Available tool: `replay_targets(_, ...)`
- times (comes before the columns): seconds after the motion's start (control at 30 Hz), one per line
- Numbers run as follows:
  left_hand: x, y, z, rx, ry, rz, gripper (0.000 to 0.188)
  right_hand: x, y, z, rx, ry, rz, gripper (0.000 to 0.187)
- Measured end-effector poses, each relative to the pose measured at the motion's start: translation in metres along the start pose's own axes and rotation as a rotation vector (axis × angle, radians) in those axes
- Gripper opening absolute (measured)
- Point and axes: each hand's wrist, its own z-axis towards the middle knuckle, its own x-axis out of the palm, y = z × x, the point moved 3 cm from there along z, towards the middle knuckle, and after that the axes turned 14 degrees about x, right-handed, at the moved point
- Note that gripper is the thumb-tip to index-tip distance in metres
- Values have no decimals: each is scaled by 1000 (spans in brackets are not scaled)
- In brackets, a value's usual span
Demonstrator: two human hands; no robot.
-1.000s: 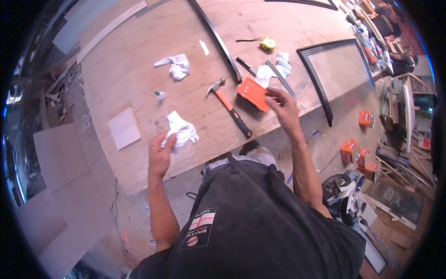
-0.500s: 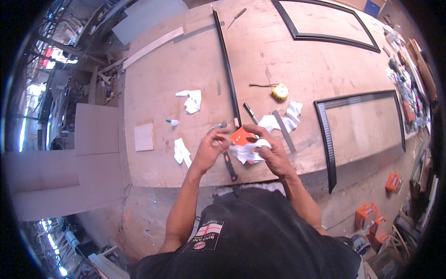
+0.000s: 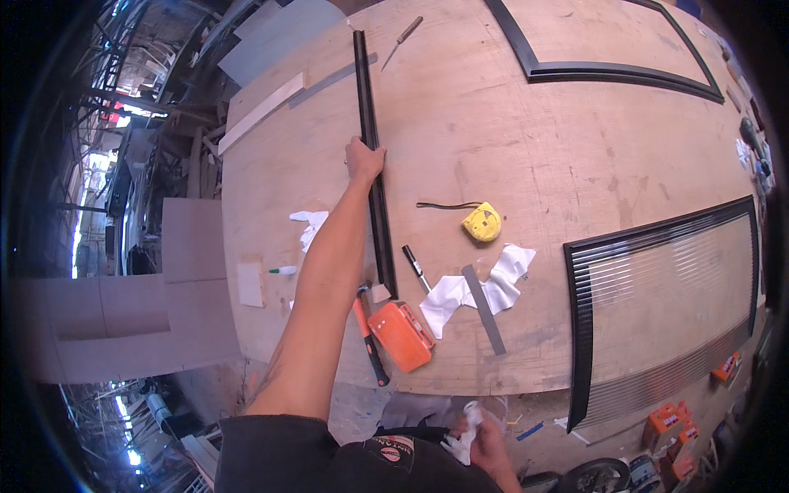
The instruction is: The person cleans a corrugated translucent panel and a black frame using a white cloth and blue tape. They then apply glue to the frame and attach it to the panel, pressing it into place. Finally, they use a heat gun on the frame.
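Observation:
My left hand (image 3: 364,160) reaches far out over the table, its fingers wrapped around a long black strip (image 3: 369,107) of moulding that lies lengthwise on the wood. Close to my body, below the table's near edge, my right hand (image 3: 491,444) is closed on a crumpled white rag (image 3: 465,435). An orange plastic case (image 3: 400,335) rests near the table's front edge. Beside it lies a hammer (image 3: 370,345) with an orange and black handle, its head near the strip's near end.
Right of the strip are a yellow tape measure (image 3: 482,223), a black marker (image 3: 415,267) and a grey flat bar (image 3: 483,311) across white cloth (image 3: 445,304). Black frames (image 3: 579,329) occupy the right side. A screwdriver (image 3: 403,39) lies at the back; a small bottle (image 3: 283,270) is at left.
My left hand has left the area by the orange case and stretched forward onto the black strip. My right hand has drawn back toward my body with the white rag.

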Motion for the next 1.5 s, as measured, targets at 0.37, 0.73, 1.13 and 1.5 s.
replay_targets(0.37,-53,7,23,-2,98,-732,28,-40,-38,-36,-422,-228,-1702,33)
replay_targets(0.73,-321,-37,-124,551,72,-1566,50,-31,-98,-11,-760,-391,-1025,22)
replay_targets(1.13,-406,4,-364,669,272,-1785,72,226,-281,-71,-1946,-92,-1264,20)
replay_targets(1.5,-359,18,-481,612,2,-1672,58,245,-329,13,-2729,-436,-1732,50)
